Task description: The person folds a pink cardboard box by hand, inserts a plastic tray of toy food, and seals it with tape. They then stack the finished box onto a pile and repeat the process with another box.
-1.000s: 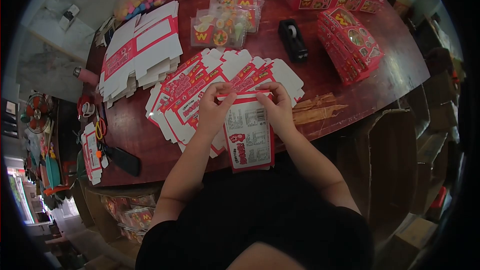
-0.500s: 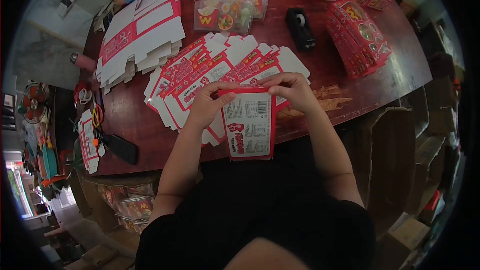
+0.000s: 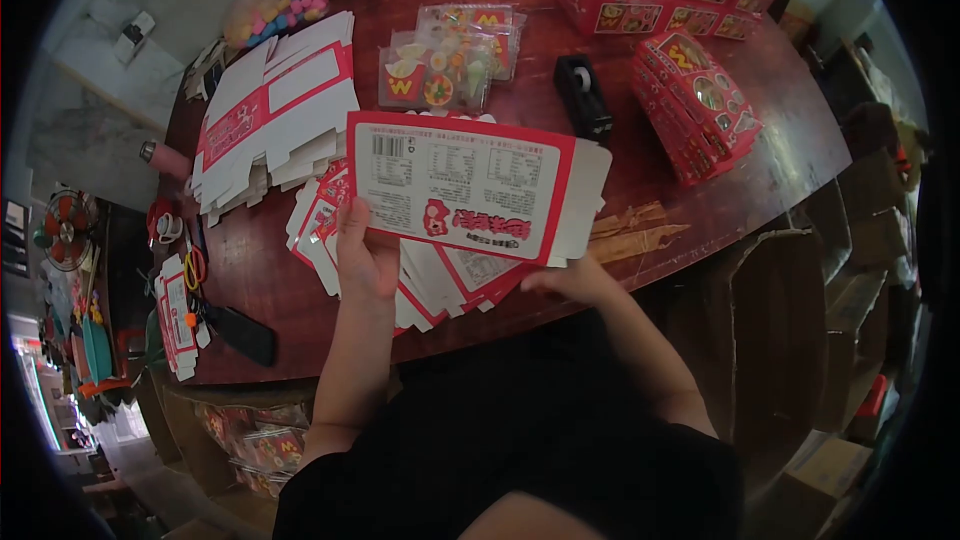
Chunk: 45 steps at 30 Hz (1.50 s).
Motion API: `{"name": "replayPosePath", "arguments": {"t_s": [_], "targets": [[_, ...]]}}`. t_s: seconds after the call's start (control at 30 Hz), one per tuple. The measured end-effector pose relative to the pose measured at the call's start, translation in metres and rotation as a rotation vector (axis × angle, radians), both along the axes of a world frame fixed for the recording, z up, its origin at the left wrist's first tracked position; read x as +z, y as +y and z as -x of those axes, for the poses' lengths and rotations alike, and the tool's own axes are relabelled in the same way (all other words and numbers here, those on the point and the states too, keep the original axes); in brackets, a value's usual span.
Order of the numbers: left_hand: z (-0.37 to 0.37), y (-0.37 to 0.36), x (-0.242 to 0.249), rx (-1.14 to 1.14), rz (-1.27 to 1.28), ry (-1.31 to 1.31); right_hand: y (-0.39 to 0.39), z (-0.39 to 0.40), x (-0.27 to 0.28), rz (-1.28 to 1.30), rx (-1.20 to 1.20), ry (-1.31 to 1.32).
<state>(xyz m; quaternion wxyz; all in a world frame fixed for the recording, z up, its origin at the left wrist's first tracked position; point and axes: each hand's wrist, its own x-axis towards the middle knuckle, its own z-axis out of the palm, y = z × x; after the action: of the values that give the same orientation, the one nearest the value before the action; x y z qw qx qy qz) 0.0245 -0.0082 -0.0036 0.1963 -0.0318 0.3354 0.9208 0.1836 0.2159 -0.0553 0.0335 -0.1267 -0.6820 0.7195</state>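
Observation:
My left hand and my right hand hold a red and white cardboard box sideways above the dark red wooden table. The box's printed back, with a barcode and text panels, faces me. My left hand grips its left lower edge, and my right hand holds it from beneath at the right, mostly hidden behind it. Under the box lies a fanned pile of flat red and white box blanks.
A second stack of flat blanks lies at the left. Clear snack packets and a black tape dispenser sit behind. Red printed boxes stand at the right, candy bags at the back. Brown cartons stand beside the table.
The box was held upright and narrow near my body. Now it is turned sideways, raised and further out over the blanks, with my right hand moved beneath it.

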Motion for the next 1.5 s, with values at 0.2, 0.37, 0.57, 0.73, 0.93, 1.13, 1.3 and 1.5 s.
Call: {"name": "replayPosePath", "arguments": {"t_s": [0.2, 0.37, 0.57, 0.73, 0.93, 1.13, 1.3, 1.5], "targets": [[-0.051, 0.019, -0.012, -0.222, 0.571, 0.287, -0.009, 0.003, 0.025, 0.77, -0.446, 0.281], [-0.028, 0.01, -0.011, -0.681, 0.549, 0.311, 0.02, 0.006, 0.033, 0.495, 0.065, -0.045], [-0.06, 0.029, 0.001, -0.578, 0.906, 0.416, -0.02, 0.017, 0.049, 0.135, -0.139, 0.048], [-0.062, 0.028, -0.02, -0.386, 0.734, 0.671, -0.018, 0.017, 0.011, 0.161, -0.14, 0.096], [-0.034, 0.02, -0.038, -0.367, 0.755, 0.664, -0.008, 0.02, 0.004, -0.38, -0.242, 0.28], [-0.044, 0.032, -0.024, -0.224, 0.581, 0.728, -0.007, 0.02, 0.012, -0.067, -0.238, 0.408], [-0.037, 0.035, -0.001, -0.307, 0.787, 0.601, -0.014, 0.023, 0.034, 0.102, -0.255, 0.154], [-0.024, 0.049, 0.014, -0.347, 0.818, 0.513, -0.007, 0.04, 0.058, 0.418, -0.246, 0.03]]}}
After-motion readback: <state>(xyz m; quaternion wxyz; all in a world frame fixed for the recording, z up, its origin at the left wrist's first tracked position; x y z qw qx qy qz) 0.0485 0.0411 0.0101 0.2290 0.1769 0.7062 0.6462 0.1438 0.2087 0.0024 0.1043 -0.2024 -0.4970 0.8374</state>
